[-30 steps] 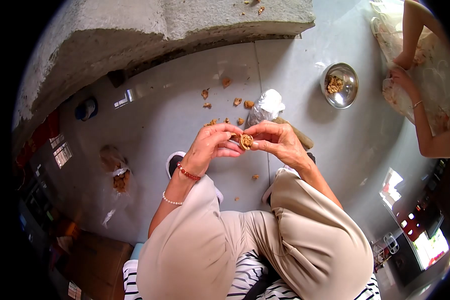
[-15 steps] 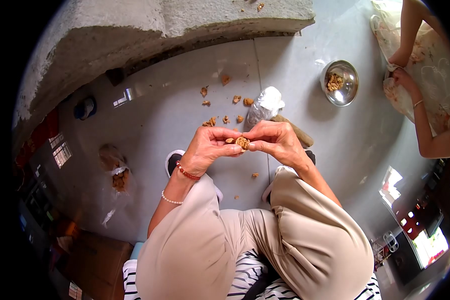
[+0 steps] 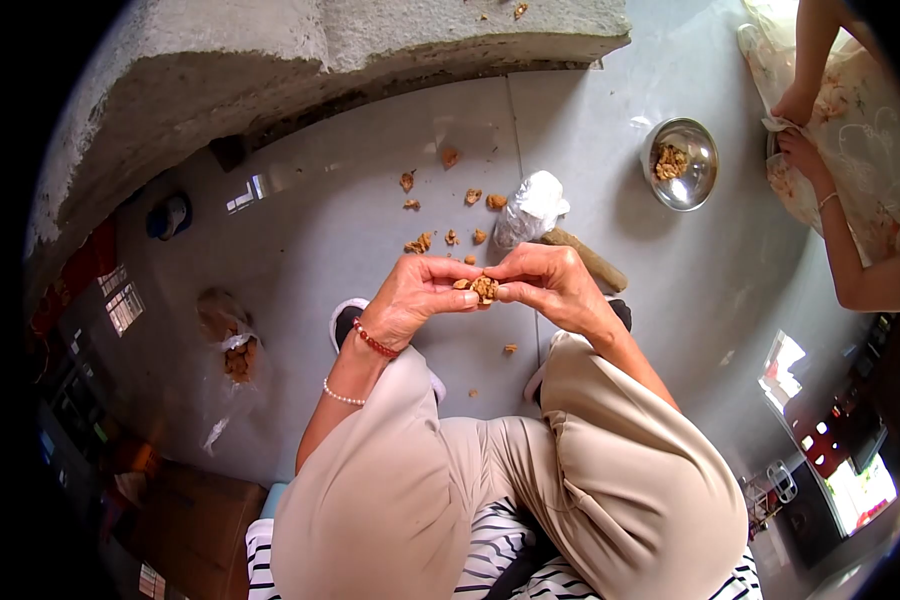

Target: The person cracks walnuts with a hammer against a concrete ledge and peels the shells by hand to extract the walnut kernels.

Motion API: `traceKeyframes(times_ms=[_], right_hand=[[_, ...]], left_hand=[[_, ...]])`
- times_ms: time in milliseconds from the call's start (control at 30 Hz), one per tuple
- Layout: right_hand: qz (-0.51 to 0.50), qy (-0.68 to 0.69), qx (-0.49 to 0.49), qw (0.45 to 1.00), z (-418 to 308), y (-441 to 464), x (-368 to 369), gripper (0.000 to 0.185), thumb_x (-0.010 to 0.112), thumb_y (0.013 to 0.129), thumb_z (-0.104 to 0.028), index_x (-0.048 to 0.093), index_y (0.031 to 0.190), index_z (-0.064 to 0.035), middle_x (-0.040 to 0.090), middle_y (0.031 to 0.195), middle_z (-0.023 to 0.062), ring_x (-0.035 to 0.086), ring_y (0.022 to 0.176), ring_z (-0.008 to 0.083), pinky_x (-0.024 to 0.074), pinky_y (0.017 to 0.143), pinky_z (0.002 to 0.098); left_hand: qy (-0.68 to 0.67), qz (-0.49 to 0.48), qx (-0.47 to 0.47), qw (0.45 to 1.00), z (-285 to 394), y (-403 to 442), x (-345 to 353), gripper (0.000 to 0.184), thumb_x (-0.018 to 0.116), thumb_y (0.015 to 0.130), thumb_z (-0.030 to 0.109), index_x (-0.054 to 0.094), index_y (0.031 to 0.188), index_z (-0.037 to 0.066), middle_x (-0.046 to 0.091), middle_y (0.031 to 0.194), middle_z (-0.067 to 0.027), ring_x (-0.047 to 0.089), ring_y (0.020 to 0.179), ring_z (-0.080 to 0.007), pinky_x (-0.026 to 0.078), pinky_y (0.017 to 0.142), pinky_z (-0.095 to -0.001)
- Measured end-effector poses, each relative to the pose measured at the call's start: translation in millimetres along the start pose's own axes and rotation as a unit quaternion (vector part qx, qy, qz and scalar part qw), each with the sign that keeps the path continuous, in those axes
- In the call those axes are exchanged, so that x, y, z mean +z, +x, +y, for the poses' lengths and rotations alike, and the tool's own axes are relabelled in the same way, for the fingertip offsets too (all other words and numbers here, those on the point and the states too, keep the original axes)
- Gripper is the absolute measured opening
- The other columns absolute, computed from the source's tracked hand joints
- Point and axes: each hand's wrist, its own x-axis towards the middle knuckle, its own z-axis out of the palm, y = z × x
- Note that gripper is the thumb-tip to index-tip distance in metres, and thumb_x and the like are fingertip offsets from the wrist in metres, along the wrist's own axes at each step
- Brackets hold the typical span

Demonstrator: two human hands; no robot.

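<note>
Left hand [image 3: 408, 292] and right hand [image 3: 555, 283] both pinch the cracked walnut [image 3: 485, 289], working from opposite sides, a grip that likely keeps so small a thing steady!

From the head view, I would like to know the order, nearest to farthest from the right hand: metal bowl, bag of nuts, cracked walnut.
1. Cracked walnut, held in the right hand.
2. Metal bowl, ahead and to the right.
3. Bag of nuts, on the floor, left.

a rough concrete block [image 3: 230, 60] edges a glossy grey floor [image 3: 310, 220] bearing bright reflections [image 3: 246, 194].
</note>
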Motion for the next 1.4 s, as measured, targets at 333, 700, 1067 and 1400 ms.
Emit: traceKeyframes(times_ms=[333,700,1067,1400], right_hand=[[-0.003,0.120,0.073,0.990,-0.4,-0.7,-7.8,0.018,0.059,0.084,0.003,0.064,0.101,0.0040,0.066,0.089,0.0104,0.065,0.082,0.0157,0.0535,0.076,0.0272],[0.019,0.076,0.037,0.996,-11.2,-2.2,2.2,0.031,0.069,0.078,-0.002,0.061,0.108,0.0028,0.065,0.089,0.0081,0.063,0.084,0.0125,0.0524,0.078,0.0280],[0.089,0.125,0.017,0.988,-15.6,-4.2,13.2,0.026,0.071,0.077,-0.002,0.061,0.100,0.0043,0.064,0.088,0.0095,0.065,0.081,0.0145,0.0541,0.073,0.0260],[0.162,0.137,0.044,0.976,-17.3,-4.3,18.7,0.018,0.067,0.079,0.000,0.068,0.097,0.0035,0.063,0.088,0.0098,0.064,0.075,0.0157,0.0539,0.071,0.0263]], left_hand=[[-0.030,0.018,-0.034,0.999,6.0,2.0,3.9,0.035,0.058,0.083,-0.001,0.054,0.117,-0.007,0.062,0.106,-0.0139,0.063,0.090,-0.0164,0.052,0.083,-0.0268],[-0.079,0.031,0.006,0.996,5.9,2.1,6.7,0.027,0.061,0.086,0.008,0.060,0.110,-0.004,0.064,0.099,-0.0086,0.062,0.087,-0.0120,0.053,0.077,-0.0240],[-0.105,0.021,0.039,0.994,3.8,3.1,6.9,0.026,0.065,0.083,0.005,0.062,0.108,-0.002,0.064,0.098,-0.0081,0.062,0.086,-0.0121,0.054,0.076,-0.0247],[-0.021,0.050,0.095,0.994,-3.3,8.0,10.2,0.030,0.060,0.088,0.008,0.057,0.116,-0.002,0.062,0.103,-0.0078,0.061,0.093,-0.0144,0.054,0.083,-0.0276]])
